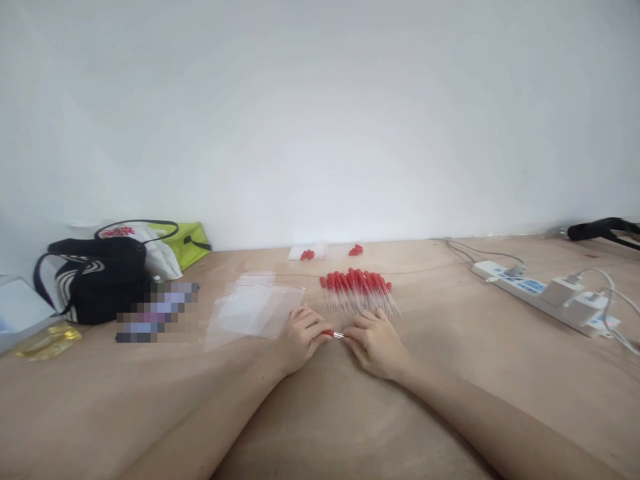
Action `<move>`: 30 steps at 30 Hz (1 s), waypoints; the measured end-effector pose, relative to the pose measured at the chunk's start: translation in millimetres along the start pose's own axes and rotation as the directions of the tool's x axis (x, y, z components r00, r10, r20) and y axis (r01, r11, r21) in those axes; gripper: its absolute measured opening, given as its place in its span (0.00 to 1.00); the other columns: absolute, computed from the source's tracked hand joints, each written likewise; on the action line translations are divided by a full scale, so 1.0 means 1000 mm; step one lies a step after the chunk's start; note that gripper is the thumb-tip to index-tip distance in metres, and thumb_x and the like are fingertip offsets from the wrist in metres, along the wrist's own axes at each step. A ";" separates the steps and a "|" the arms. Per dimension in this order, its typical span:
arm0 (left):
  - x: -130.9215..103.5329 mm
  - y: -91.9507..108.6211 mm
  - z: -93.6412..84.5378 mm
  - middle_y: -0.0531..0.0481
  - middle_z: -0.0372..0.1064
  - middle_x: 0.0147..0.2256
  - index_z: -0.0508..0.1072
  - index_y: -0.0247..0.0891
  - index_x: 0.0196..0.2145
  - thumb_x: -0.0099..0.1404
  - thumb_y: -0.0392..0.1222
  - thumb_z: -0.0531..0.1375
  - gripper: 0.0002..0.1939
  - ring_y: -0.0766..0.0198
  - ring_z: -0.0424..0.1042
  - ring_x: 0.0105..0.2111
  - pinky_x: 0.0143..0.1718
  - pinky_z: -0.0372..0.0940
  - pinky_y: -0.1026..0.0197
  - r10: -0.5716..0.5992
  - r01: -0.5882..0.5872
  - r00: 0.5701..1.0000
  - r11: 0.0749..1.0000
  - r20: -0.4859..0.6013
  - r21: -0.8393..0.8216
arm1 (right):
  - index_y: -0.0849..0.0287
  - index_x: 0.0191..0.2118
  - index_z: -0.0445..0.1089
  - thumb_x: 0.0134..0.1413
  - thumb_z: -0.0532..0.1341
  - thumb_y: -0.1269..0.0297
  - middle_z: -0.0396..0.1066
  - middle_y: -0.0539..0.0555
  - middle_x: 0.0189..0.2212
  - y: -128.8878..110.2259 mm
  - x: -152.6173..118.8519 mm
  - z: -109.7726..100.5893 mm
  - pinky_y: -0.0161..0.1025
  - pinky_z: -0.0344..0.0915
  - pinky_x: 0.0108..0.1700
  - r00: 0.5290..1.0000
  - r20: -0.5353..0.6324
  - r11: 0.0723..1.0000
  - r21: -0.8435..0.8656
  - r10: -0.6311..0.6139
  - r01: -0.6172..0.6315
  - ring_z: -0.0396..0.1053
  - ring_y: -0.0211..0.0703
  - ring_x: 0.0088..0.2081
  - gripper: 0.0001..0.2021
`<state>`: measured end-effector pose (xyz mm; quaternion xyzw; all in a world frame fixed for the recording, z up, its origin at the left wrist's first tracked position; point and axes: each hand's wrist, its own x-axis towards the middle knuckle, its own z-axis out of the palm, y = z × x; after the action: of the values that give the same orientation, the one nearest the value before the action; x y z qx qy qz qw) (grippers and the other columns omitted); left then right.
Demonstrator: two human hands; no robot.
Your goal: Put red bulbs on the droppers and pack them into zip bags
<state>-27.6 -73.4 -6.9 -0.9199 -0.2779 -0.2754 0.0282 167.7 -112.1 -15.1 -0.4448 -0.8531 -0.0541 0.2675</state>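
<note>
A glass dropper (339, 335) with a red rubber bulb (328, 332) lies level between my two hands, just above the table. My left hand (303, 339) is closed on the red bulb end. Fingers of my right hand (375, 343) pinch the clear glass tube, and its far end is hidden in that hand. Just beyond my hands lies a row of droppers (355, 287), red bulbs pointing away and glass tips toward me. Clear plastic bags (250, 310) are spread flat to the left of my left hand.
Two small groups of loose red bulbs (307, 255) lie near the wall, one on a plastic bag. A white power strip (530, 293) with chargers and cables stands at right. Black bag (105, 280), lime-green bag (187, 243) and yellow packet (50, 342) are at left.
</note>
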 end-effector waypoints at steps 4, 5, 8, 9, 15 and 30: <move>-0.005 -0.019 -0.007 0.46 0.66 0.37 0.66 0.38 0.43 0.61 0.42 0.53 0.12 0.59 0.64 0.38 0.42 0.58 0.55 -0.177 0.182 0.974 0.983 -0.144 0.028 | 0.57 0.29 0.68 0.52 0.52 0.68 0.70 0.52 0.27 0.006 0.001 0.000 0.39 0.47 0.34 0.988 -0.043 0.989 0.038 0.147 -0.145 0.63 0.41 0.32 0.08; -0.006 -0.025 -0.008 0.46 0.66 0.37 0.67 0.38 0.43 0.61 0.42 0.53 0.12 0.59 0.64 0.39 0.42 0.59 0.55 -0.233 0.243 0.955 0.970 -0.184 0.030 | 0.57 0.30 0.68 0.52 0.52 0.67 0.70 0.52 0.27 0.008 0.002 0.001 0.38 0.48 0.34 0.976 -0.065 0.976 0.070 0.210 -0.205 0.64 0.41 0.31 0.08; -0.010 -0.040 -0.006 0.46 0.66 0.36 0.69 0.38 0.38 0.60 0.40 0.51 0.10 0.59 0.65 0.38 0.41 0.61 0.55 -0.344 0.354 0.914 0.935 -0.216 0.006 | 0.58 0.33 0.67 0.51 0.51 0.66 0.71 0.51 0.26 0.013 0.015 0.005 0.37 0.51 0.33 0.915 -0.109 0.916 0.148 0.389 -0.372 0.66 0.40 0.30 0.08; -0.011 -0.044 -0.005 0.47 0.67 0.36 0.70 0.38 0.37 0.61 0.40 0.51 0.10 0.59 0.66 0.38 0.40 0.62 0.55 -0.361 0.367 0.910 0.930 -0.203 -0.008 | 0.58 0.35 0.66 0.51 0.51 0.66 0.71 0.51 0.26 0.013 0.021 0.007 0.37 0.51 0.33 0.896 -0.112 0.898 0.154 0.429 -0.411 0.66 0.40 0.30 0.09; -0.013 -0.049 0.003 0.46 0.70 0.36 0.70 0.36 0.37 0.59 0.36 0.50 0.11 0.58 0.68 0.37 0.38 0.64 0.56 -0.397 0.403 0.908 0.915 -0.130 0.018 | 0.60 0.36 0.63 0.48 0.51 0.67 0.71 0.53 0.27 0.004 0.076 0.025 0.39 0.48 0.37 0.839 -0.070 0.842 0.038 0.540 -0.539 0.67 0.43 0.33 0.08; -0.014 -0.048 0.004 0.48 0.72 0.34 0.70 0.37 0.35 0.56 0.33 0.52 0.10 0.59 0.70 0.34 0.35 0.65 0.57 -0.412 0.418 0.905 0.908 -0.105 0.039 | 0.62 0.31 0.68 0.48 0.52 0.62 0.72 0.59 0.29 -0.022 0.096 0.042 0.44 0.46 0.41 0.872 0.054 0.872 -0.101 0.486 -0.479 0.67 0.47 0.34 0.11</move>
<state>-60.8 -38.6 -22.8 -0.8243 -0.4738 -0.3097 0.0099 89.1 -41.1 1.3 -0.6562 -0.7217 -0.0043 0.2200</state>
